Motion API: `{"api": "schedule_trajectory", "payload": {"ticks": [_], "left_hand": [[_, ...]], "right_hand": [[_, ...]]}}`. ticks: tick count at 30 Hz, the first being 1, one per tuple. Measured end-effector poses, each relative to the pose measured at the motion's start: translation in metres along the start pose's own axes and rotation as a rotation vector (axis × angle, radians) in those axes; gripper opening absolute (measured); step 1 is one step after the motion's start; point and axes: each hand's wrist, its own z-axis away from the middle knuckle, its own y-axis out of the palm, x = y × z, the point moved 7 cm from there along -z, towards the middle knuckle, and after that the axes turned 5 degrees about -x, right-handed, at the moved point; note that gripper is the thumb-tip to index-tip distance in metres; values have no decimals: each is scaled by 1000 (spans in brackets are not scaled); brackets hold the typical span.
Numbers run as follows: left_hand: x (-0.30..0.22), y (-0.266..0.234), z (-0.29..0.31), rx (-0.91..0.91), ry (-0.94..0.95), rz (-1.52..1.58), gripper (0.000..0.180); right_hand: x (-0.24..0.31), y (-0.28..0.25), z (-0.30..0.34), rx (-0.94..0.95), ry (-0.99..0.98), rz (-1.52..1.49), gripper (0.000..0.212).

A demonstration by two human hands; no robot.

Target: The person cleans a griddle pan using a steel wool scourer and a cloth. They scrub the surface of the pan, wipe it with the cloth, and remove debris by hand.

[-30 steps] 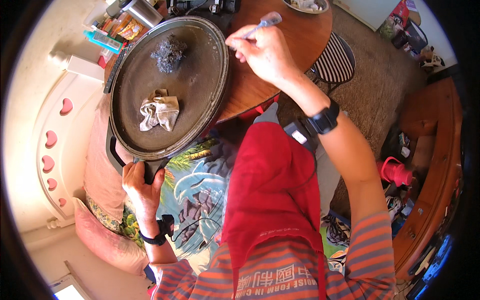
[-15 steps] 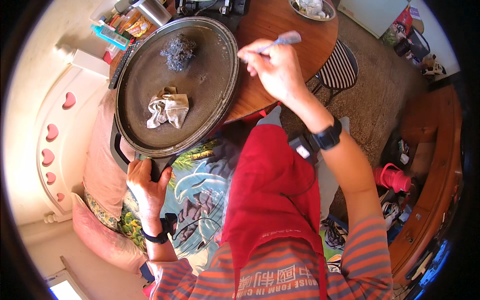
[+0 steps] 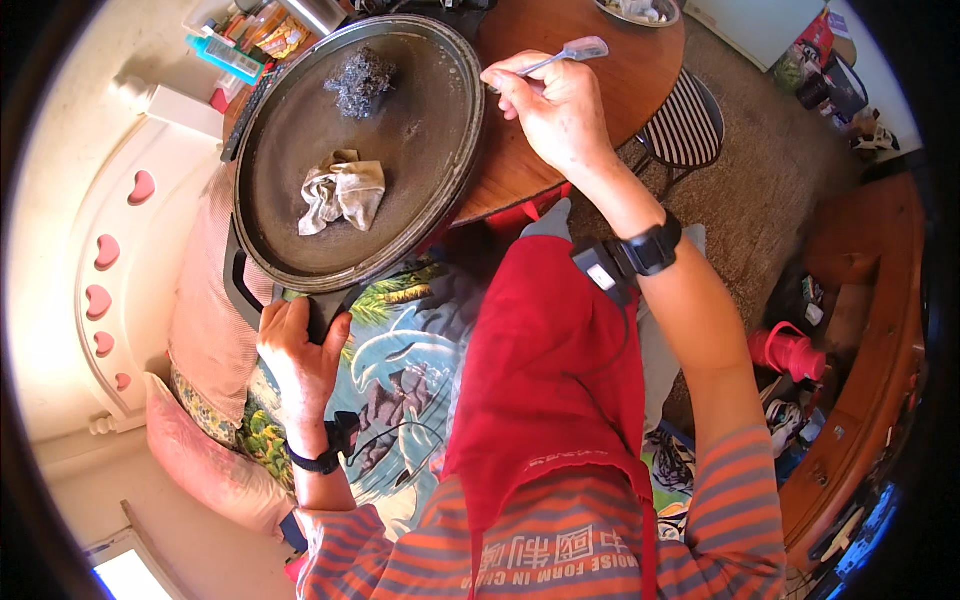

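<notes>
A large round dark pan (image 3: 405, 200) with a raised rim is at the upper left, partly over the wooden table. My left hand (image 3: 297, 350) is closed around its black handle at the near edge. Within the pan lie a tangled metal scourer (image 3: 360, 82) at the far side and a crumpled, stained cloth (image 3: 345, 192) closer to me. My right hand (image 3: 560, 115) pinches a slim metal utensil (image 3: 585, 48) whose flat, wider end points up and right. Its other end, mostly hidden by my fingers, is at the pan's right rim; contact cannot be made out.
Under the pan's right side is the round wooden table (image 3: 540, 190), with a metal bowl (image 3: 640, 12) at its far edge. A striped stool (image 3: 685, 125) stands beside it. Bottles (image 3: 225, 58) crowd the far left. A pink jug (image 3: 790, 352) sits by the wooden cabinet (image 3: 850, 380).
The pan, with the scourer and cloth in it, appears slightly higher and farther right in view. My right hand has shifted slightly up and still holds the utensil.
</notes>
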Motion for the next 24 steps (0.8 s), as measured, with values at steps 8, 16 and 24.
{"api": "schedule_trajectory", "payload": {"ticks": [8, 16, 24], "left_hand": [[-7, 1, 2, -24, 19, 5, 48], [-11, 3, 3, -18, -17, -25, 42], [-18, 4, 1, -62, 18, -44, 43]], "right_hand": [[-1, -3, 19, -8, -250, 186, 14], [22, 5, 48, -36, -222, 71, 10], [34, 14, 71, -101, -204, -9, 7]]}}
